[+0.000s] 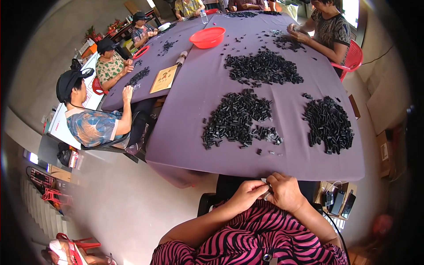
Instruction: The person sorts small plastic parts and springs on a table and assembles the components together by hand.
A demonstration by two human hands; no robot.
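Just off the near edge of the cloth-covered table (198, 154), my left hand (248, 194) and my right hand (286, 191) meet in front of my body. Thumbs and fingers of both are pinched together. Whatever they hold is tiny and mostly covered by the fingers, so I cannot tell its kind. Beyond them lies a large heap of short black cylindrical parts (238, 115). Small clear pieces (274, 138) lie at its near right side. A second heap of black parts (328, 126) sits to the right, and a third, wider heap (264, 67) lies farther back.
A red plastic basin (207, 38) stands farther up the table, with a yellow booklet (163, 79) left of it. Other people sit along both sides, one (95, 108) at the left and one (329, 31) at the far right. Boxes (338, 198) stand below the table at right.
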